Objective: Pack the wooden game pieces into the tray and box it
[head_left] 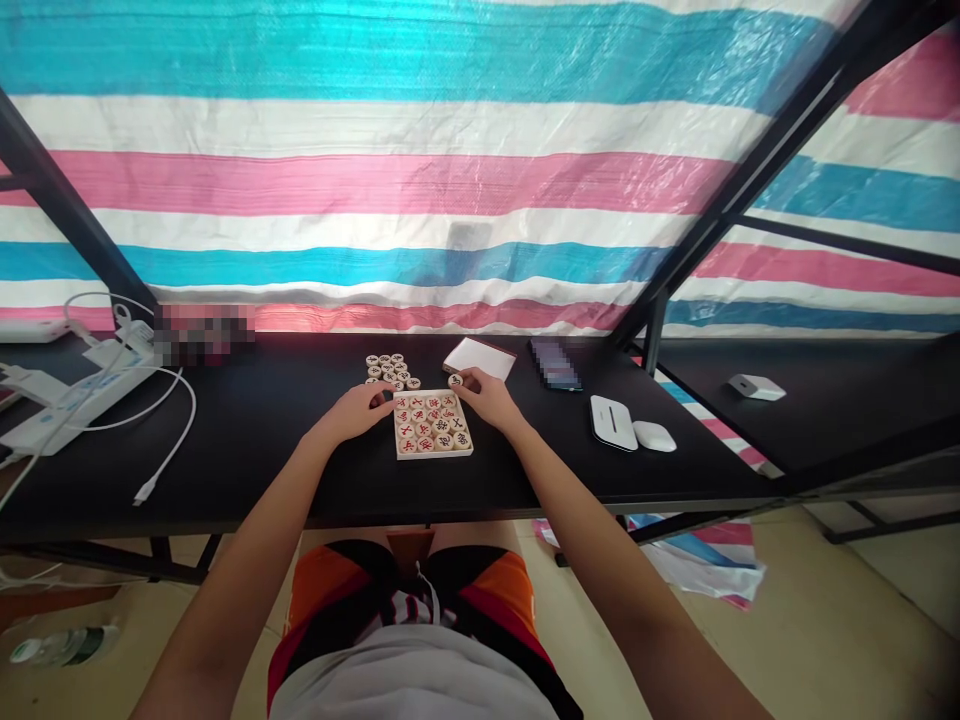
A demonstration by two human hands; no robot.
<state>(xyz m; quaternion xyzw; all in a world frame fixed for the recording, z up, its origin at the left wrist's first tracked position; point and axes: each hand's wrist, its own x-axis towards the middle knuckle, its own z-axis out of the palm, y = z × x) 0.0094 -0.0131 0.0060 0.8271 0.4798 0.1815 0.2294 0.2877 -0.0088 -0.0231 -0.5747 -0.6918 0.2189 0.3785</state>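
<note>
A shallow white box (435, 455) on the black desk holds rows of round Chinese chess pieces (424, 430), red-marked and dark-marked. My left hand (360, 412) is at its upper left corner, with fingers curled and the tips against the edge. Between thumb and fingers of my right hand (486, 395) is a single Chinese chess piece (455, 381), just beyond the box's upper right corner. Behind the box, a cluster of loose pieces with dark marks (385, 372) lies on the desk, its near part close to my left fingers.
A white box lid (480, 358) lies behind my right hand. Farther right are a phone (555, 364), a white flat device (613, 423) and a white mouse-shaped case (655, 436). On the left, a power strip (90, 395) trails white cables. Black frame posts flank the desk (247, 440).
</note>
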